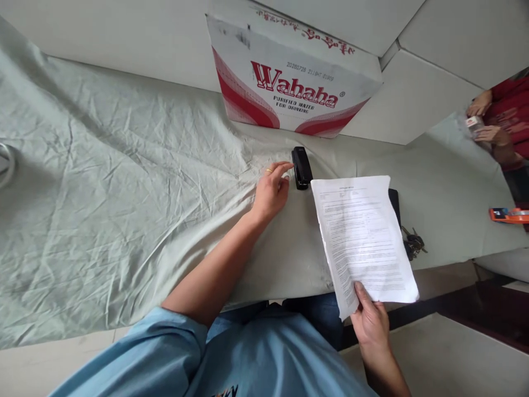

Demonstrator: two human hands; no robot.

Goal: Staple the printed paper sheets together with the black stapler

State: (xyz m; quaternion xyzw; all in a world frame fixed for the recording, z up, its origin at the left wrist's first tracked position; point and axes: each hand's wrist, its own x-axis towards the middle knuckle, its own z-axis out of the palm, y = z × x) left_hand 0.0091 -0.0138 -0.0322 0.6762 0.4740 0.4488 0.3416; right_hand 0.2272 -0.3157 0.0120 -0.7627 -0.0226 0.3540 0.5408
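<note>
Reaching step in hand. The left hand (270, 190) is being stretched over the wrinkled cloth (103, 193), fingers loosely spread and gripping nothing, fingertips just beside the black stapler (301, 167), which is lying flat in front of the Wahaha carton (289, 82). A sheaf of printed sheets (363, 237) is being pinched at its near corner between thumb and fingers of the right hand (372, 322) and held over the table edge. Judged next: the stapler would need closing around and lifting, and the sheets' corner bringing to it. Keys (413, 242) are lying beside the sheets.
</note>
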